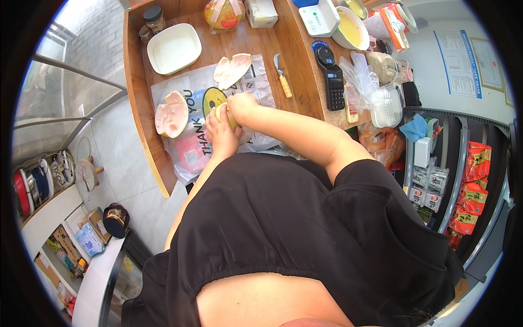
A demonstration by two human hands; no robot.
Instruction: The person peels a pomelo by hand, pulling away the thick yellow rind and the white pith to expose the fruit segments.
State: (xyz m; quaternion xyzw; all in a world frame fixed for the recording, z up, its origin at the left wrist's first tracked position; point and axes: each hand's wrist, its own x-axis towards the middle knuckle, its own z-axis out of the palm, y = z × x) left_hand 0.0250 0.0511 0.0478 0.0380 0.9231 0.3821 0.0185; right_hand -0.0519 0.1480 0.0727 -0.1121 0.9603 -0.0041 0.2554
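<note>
Over a printed plastic bag (192,98) on the wooden counter, my left hand (224,137) grips a yellow-skinned piece of fruit (231,118), seemingly pomelo. My right hand (243,107) is closed against the fruit's upper side; its fingertips are hidden. One pomelo rind piece (171,115) with a pale pink inside lies left of my hands. Another opened rind piece (232,70) rests above them. To the right of the bag lies a knife (282,77) with a curved blade and a wooden handle. A white rectangular bowl (174,49) stands at the upper left.
A wrapped pomelo (224,14), a tissue pack (262,13) and a dark-lidded jar (154,19) stand along the far side. On the right ledge are a payment terminal (330,77), a bowl of yellow liquid (350,28) and plastic containers (385,107). The counter's raised wooden edge (141,118) borders the left.
</note>
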